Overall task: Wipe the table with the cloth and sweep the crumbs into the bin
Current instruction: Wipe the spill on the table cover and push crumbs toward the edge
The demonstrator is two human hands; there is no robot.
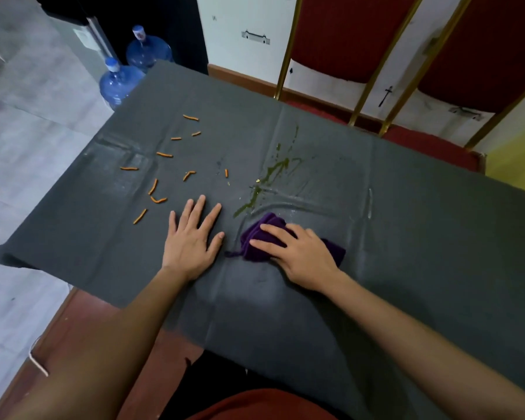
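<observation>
A table covered with a dark grey cloth (391, 237) fills the view. My right hand (297, 253) presses down on a crumpled purple cloth (256, 237), fingers laid over it. Just beyond the cloth runs a green liquid smear (273, 174). My left hand (194, 234) lies flat on the table with fingers spread, to the left of the purple cloth. Several orange stick-shaped crumbs (164, 154) lie scattered on the left half of the table, the nearest (140, 216) a short way left of my left hand. No bin is in view.
Two blue water jugs (119, 81) stand on the floor past the table's far left corner. Red chairs with gold frames (358, 40) stand along the far side. Grey tiled floor (28, 131) lies to the left.
</observation>
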